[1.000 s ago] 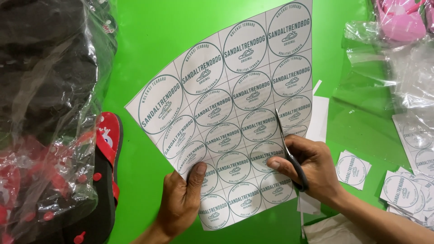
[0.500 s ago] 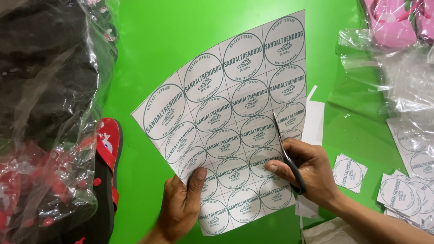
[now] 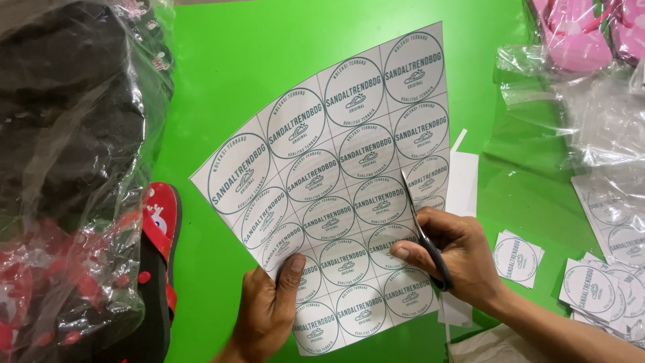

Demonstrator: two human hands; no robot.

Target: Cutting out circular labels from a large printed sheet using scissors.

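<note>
1. The left hand (image 3: pixel 269 306) is nearest the camera, closed in a pinch on the bottom edge of the label sheet (image 3: pixel 336 195), thumb on top, keeping it up off the green worktop (image 3: pixel 228 67).
2. The right hand (image 3: pixel 457 259) sits just right of it, closed around the handles of the scissors (image 3: pixel 422 228). The blades point up and away from the hand and lie in a cut along the line between the last two columns of round labels, so the uncut sheet runs ahead of the tips, its long axis slanting up to the right.
3. Loose white strips (image 3: pixel 463 178) lie under the sheet's right edge; cut square labels (image 3: pixel 517 259) are stacked to the right of the wrist.
4. To the left lie bagged sandals, one red and black (image 3: pixel 158 255).
5. Farthest off, top right, are pink sandals (image 3: pixel 578 40) in clear plastic.
</note>
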